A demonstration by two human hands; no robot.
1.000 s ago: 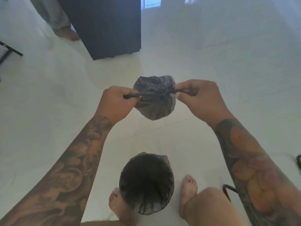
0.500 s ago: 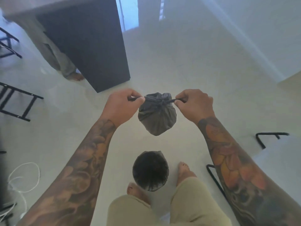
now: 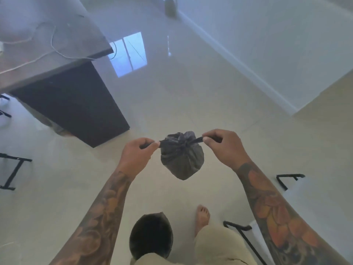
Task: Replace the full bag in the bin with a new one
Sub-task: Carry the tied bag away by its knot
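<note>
Head view, two hands, left hand (image 3: 136, 153), right hand (image 3: 223, 145), pinching one tied bag (image 3: 181, 159), one bin (image 3: 150, 239)

1. This looks like a room in a home, though it could also be a small office.
2. A glossy pale tiled floor (image 3: 172, 92) fills the scene and mirrors a bright window (image 3: 128, 54) in the far middle.
3. A dark wooden desk (image 3: 57, 73) stands far left, with thin white cables (image 3: 53, 46) trailing over its top.
4. A white wall with a baseboard (image 3: 238, 62) runs along the far right.
5. Black metal furniture legs (image 3: 11, 171) show at the left edge, and the person's bare foot (image 3: 202, 217) is on the tiles near the bottom.
</note>
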